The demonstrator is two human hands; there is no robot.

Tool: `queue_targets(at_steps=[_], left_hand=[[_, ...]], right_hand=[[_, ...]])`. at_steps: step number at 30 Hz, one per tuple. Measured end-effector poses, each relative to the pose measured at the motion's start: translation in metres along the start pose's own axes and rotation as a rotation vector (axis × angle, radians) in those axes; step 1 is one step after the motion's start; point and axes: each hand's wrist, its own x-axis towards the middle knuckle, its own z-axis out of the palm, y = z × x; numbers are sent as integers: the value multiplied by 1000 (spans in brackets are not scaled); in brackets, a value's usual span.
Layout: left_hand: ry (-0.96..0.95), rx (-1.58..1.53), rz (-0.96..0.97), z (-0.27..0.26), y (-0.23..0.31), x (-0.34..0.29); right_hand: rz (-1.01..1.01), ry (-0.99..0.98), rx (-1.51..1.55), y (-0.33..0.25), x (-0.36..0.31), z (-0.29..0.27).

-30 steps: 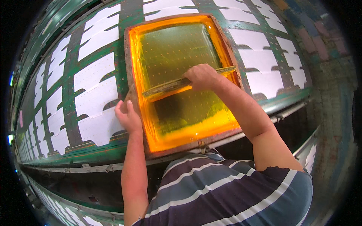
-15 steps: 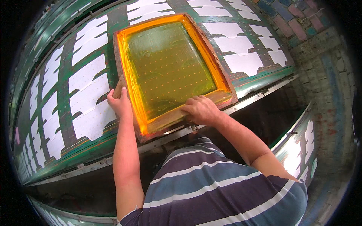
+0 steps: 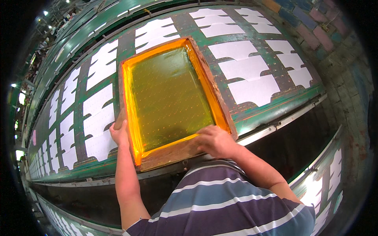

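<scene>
A screen printing frame (image 3: 169,159) lies tilted in front of me over the long green table. It has worn brown wooden sides, an orange inner border and a yellow-green mesh (image 3: 169,98) dotted with small orange spots. My left hand (image 3: 120,134) is closed around a wooden piece on the frame's left side, thumb upward. At the near rim, toward its right corner, my right hand (image 3: 218,142) is closed with bent fingers over the edge; motion smears it slightly. White cut fabric pieces (image 3: 254,88) lie in rows on the table, some hidden beneath the frame.
The green table (image 3: 252,118) has a metal rail (image 3: 283,122) along its near edge, close to my body. Another table with white pieces (image 3: 334,169) stands behind me at the lower right. More green tables (image 3: 88,33) run along the far left. A brick floor (image 3: 303,17) borders the right.
The whole view has shifted, so table and pieces sit lower. The frame has come slightly nearer to me and left relative to the pieces, with both hands still on it.
</scene>
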Motion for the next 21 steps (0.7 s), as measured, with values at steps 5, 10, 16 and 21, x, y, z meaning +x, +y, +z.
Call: queue_targets(at_steps=[5,10,16,21], left_hand=[[-33,-25,-46,-2,1,3],[-31,4,-92,-4,10,-3],[-9,75,-111,-4,22,-8],[-48,-19,-138,-5,13,-5]], right_hand=[[363,309,-156,73,-16,-39],[596,198,-34,114,2,-43],[625,247,-95,121,19,-27],[662,251,-62,118,25,-24]])
